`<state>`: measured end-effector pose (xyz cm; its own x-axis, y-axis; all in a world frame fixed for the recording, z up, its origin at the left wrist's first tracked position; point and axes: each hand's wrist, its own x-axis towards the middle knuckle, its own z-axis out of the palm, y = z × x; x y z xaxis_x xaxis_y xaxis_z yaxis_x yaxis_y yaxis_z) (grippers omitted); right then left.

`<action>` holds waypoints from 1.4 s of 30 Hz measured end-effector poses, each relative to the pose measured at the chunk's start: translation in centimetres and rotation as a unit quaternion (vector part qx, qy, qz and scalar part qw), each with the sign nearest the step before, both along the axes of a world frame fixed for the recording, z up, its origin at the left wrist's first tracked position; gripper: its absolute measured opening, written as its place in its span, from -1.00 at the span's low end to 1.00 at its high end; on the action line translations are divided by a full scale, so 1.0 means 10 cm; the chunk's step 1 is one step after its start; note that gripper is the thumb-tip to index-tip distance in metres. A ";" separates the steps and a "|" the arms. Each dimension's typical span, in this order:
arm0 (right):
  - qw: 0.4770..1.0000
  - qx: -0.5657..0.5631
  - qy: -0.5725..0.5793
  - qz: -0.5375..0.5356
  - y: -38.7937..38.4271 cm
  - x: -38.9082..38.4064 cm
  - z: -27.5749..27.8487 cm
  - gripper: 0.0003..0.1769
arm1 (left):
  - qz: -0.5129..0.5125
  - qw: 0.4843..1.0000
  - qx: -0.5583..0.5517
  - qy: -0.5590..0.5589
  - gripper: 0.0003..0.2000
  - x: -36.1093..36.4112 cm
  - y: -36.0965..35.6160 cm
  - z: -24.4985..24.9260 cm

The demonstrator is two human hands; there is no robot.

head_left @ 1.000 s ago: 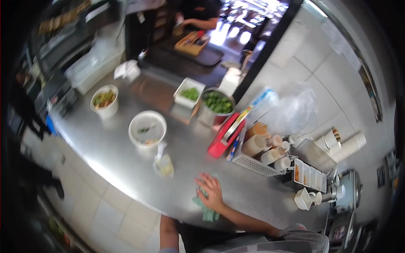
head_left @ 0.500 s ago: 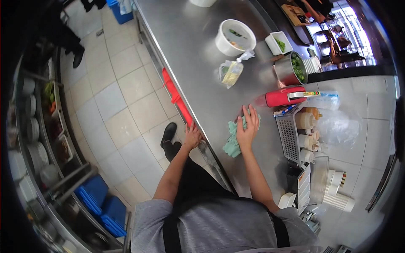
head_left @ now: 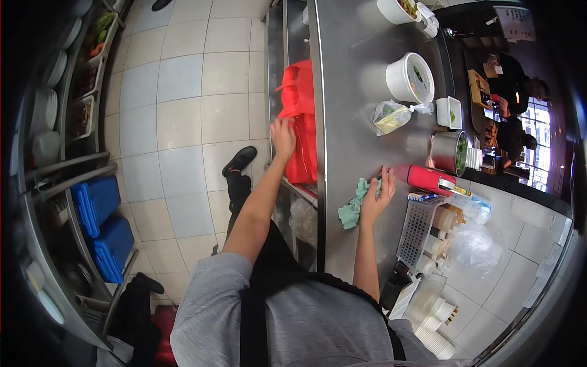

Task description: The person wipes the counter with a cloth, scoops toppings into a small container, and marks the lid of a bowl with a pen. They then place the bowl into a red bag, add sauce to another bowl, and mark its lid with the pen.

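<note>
A red bag (head_left: pixel 301 137), seemingly of soft fabric, lies on the shelf under the counter's left edge and sticks out at the side. My left hand (head_left: pixel 283 137) reaches down to it, fingers curled round its outer edge. On the steel counter (head_left: pixel 345 147) a crumpled green cloth (head_left: pixel 353 211) rests under the left side of my right hand (head_left: pixel 377 199). That hand lies flat with fingers stretched and spread, close to a red bottle (head_left: pixel 425 178) lying on its side. Part of the cloth is hidden beneath the palm.
Farther up the counter are a white lidded tub (head_left: pixel 411 78), a tied plastic bag of food (head_left: pixel 392 117), a small white tray (head_left: pixel 449 112) and a metal pot (head_left: pixel 450 151). A grey basket (head_left: pixel 417 231) holds sauce bottles. Blue bins (head_left: pixel 98 205) stand left. People sit beyond the hatch.
My view has turned left, so the counter edge now runs upright. My left hand has drawn the red bag outward, and more of it shows. My right hand stays on the cloth.
</note>
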<state>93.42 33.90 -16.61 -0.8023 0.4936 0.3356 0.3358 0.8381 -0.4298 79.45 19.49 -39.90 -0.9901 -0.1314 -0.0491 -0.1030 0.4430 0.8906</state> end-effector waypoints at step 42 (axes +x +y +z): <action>0.829 -0.440 0.003 0.345 -0.85 -1.14 1.29 -0.73 | -0.612 0.772 0.040 -0.164 -0.78 -0.85 -1.93 3.87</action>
